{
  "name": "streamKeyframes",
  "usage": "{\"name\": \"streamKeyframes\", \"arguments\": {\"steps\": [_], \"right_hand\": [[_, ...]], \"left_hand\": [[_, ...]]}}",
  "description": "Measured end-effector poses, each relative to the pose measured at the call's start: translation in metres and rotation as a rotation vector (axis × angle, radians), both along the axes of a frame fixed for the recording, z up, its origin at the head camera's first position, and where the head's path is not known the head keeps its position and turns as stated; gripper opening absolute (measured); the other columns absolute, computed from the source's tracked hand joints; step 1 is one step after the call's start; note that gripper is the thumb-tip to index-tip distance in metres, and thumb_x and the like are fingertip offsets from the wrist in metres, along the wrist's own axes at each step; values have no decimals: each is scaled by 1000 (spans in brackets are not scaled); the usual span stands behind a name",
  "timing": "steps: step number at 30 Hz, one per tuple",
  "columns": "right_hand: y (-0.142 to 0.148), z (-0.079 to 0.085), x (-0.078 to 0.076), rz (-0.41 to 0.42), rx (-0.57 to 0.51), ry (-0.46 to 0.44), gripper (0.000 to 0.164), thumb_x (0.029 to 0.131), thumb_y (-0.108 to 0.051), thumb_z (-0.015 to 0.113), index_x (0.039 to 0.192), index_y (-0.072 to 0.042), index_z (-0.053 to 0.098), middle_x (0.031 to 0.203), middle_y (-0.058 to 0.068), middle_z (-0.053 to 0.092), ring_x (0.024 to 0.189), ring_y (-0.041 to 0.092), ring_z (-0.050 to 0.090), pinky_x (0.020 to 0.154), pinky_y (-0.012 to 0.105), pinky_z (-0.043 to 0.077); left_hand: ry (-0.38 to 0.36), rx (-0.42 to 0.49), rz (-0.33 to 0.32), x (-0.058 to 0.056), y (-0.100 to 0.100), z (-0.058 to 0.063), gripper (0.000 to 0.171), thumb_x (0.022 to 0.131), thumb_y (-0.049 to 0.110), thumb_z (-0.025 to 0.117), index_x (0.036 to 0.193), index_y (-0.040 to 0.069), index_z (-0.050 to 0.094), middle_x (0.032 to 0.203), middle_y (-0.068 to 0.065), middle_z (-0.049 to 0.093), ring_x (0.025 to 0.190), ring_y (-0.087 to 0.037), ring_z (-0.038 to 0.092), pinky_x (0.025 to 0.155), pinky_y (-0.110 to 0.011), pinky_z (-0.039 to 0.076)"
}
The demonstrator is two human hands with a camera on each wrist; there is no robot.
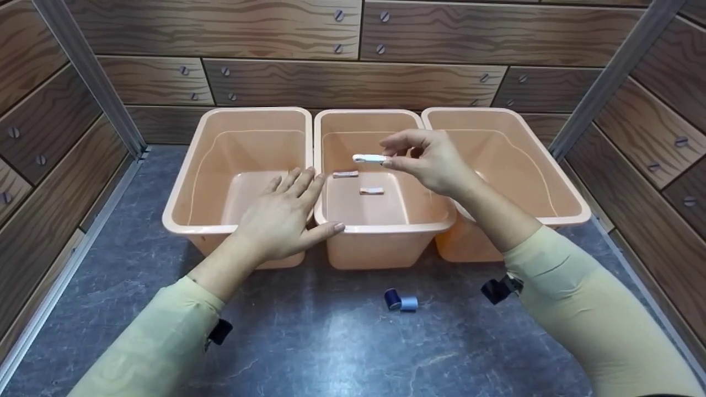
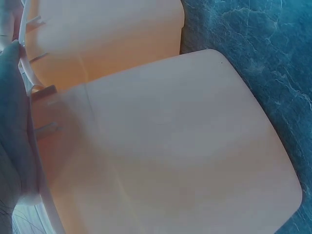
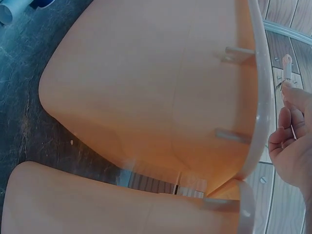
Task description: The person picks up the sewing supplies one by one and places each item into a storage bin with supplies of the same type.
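Observation:
My right hand (image 1: 433, 160) pinches one end of a small pale skein of embroidery thread (image 1: 368, 158) between thumb and fingertips, above the middle peach plastic bin (image 1: 386, 227). The same skein (image 3: 287, 66) stands out from the fingertips in the right wrist view. Two more skeins lie on that bin's floor, one pinkish (image 1: 346, 174) and one orange-toned (image 1: 372, 191). With fingers straight and spread, my left hand (image 1: 281, 220) rests across the adjoining rims of the left bin (image 1: 207, 227) and the middle one. Only its edge shows in the left wrist view.
A third peach bin (image 1: 562, 220) stands at the right of the row. In front of the bins, a dark blue thread spool (image 1: 392, 299) and a light blue spool (image 1: 408, 304) touch on the dark marbled table (image 1: 309, 342). Wood-patterned walls (image 1: 353, 82) enclose the back and sides.

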State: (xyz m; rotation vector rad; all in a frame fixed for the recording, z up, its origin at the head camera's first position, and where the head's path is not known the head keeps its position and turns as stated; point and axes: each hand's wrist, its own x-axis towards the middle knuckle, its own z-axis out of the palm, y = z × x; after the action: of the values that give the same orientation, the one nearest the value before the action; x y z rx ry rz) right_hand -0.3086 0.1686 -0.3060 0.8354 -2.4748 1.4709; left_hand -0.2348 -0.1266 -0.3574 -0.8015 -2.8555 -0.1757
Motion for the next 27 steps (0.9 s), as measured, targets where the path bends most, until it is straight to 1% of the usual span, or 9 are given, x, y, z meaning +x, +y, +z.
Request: {"name": "streamKeyframes", "arguments": {"steps": [4, 11, 19, 24, 27], "right_hand": [[-1, -2, -4, -10, -9, -13, 24, 90, 0, 83, 114, 0, 80, 99, 15, 78, 82, 12, 64, 67, 23, 43], [-2, -4, -10, -31, -5, -28, 25, 90, -1, 83, 115, 0, 80, 99, 14, 79, 82, 11, 65, 67, 20, 44], [-4, -8, -19, -50, 8, -48, 25, 92, -2, 82, 117, 1, 79, 98, 9, 78, 80, 9, 63, 67, 19, 46], [-7, -10, -25, -69, 12, -67, 26, 92, 0, 82, 117, 2, 78, 99, 13, 77, 78, 9, 62, 66, 18, 47], [-8, -11, -29, -79, 22, -79, 26, 92, 0, 81, 118, 2, 78, 101, 15, 77, 79, 9, 62, 68, 19, 47]], "left_hand": [[-2, 7, -3, 0, 0, 0, 102, 100, 80, 35, 167, 4, 29, 170, -21, 32, 157, -42, 29, 126, -59, 24], [-4, 6, -1, 0, 0, 0, 101, 101, 80, 35, 167, 4, 29, 170, -21, 32, 157, -42, 28, 126, -59, 24], [-6, 2, 2, -1, 0, 0, 102, 100, 81, 34, 168, 4, 28, 170, -21, 31, 158, -41, 27, 126, -58, 23], [-6, -5, 5, 0, 0, 0, 103, 100, 82, 32, 168, 4, 27, 171, -21, 31, 157, -42, 28, 126, -58, 23], [-5, -5, 5, 0, 0, 0, 103, 100, 82, 32, 168, 4, 28, 170, -21, 31, 157, -41, 27, 126, -58, 23]]}}
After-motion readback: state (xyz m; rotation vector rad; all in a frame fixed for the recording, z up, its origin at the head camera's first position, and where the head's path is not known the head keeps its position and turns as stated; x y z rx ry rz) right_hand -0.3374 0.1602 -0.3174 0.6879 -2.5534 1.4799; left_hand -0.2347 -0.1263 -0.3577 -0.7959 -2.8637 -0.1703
